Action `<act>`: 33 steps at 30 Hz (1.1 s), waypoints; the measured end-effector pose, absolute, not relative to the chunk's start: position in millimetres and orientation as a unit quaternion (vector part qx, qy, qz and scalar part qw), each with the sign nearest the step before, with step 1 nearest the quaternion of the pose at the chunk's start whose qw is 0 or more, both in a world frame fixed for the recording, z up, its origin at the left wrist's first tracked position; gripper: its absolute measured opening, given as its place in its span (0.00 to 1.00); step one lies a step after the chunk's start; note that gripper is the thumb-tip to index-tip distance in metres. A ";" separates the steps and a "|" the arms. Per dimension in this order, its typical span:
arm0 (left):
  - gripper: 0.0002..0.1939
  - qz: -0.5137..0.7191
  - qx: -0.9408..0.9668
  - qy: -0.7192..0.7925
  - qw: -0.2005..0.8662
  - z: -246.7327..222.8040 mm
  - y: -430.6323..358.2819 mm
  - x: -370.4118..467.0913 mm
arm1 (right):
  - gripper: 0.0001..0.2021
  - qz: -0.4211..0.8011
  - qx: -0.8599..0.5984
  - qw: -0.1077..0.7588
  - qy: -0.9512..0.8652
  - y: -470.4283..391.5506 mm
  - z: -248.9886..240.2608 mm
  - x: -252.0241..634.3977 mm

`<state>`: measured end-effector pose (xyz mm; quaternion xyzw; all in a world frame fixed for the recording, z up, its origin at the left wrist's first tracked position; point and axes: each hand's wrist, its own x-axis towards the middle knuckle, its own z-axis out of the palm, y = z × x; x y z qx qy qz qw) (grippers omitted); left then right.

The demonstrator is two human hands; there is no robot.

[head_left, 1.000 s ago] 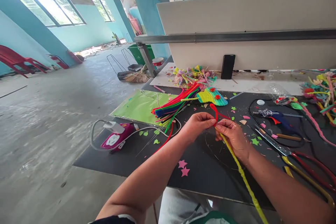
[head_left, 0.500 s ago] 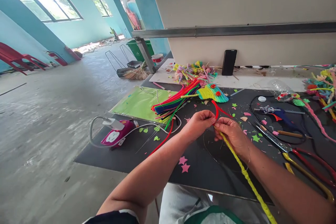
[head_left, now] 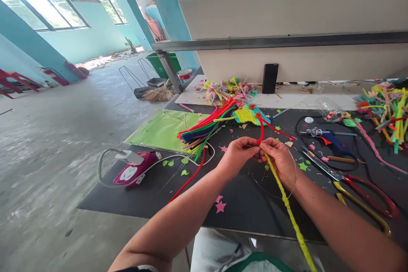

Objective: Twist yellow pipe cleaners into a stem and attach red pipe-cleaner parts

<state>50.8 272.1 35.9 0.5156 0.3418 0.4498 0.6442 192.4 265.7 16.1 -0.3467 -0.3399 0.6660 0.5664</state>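
My left hand (head_left: 241, 155) and my right hand (head_left: 278, 158) meet over the dark table, thumbs and fingertips pinched together. From the pinch a red pipe cleaner (head_left: 262, 131) rises; a red strand slants off to the right behind it. My right hand closes on the upper end of a long yellow twisted pipe-cleaner cord (head_left: 288, 208), which runs down past the table edge. A thin wire (head_left: 295, 170) loops by my right wrist. The exact join is hidden by my fingers. Just beyond lies a yellow and turquoise wrapped piece (head_left: 247, 114) with red knots.
A bundle of coloured pipe cleaners (head_left: 208, 123) lies on a green sheet (head_left: 153, 129). Scissors (head_left: 342, 176), a blue glue gun (head_left: 338, 144) and paper stars (head_left: 220, 207) are at hand. A magenta box (head_left: 137, 170) with a cable sits left. A phone (head_left: 270, 78) leans behind.
The view has shifted slightly. My hands stay pinched together, while the red strand's free end reaches farther right and the wire loop now stands out at my right wrist.
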 end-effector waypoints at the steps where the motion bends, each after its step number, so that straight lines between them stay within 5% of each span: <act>1: 0.10 0.456 0.515 0.344 0.639 34.6 272.0 52.1 | 0.09 0.669 -0.345 0.565 -0.337 266.0 15.6 192.2; 14: 0.10 0.506 0.513 0.379 0.580 24.8 276.7 52.4 | 0.09 0.728 -0.311 0.533 -0.298 264.0 16.8 192.2; 26: 0.09 0.405 0.802 0.368 0.239 31.4 273.4 38.9 | 0.08 0.751 -0.319 0.500 -0.289 267.2 14.4 197.0; 33: 0.12 0.403 0.744 0.399 0.353 40.7 281.0 35.1 | 0.09 0.743 -0.341 0.500 -0.286 267.2 17.9 199.2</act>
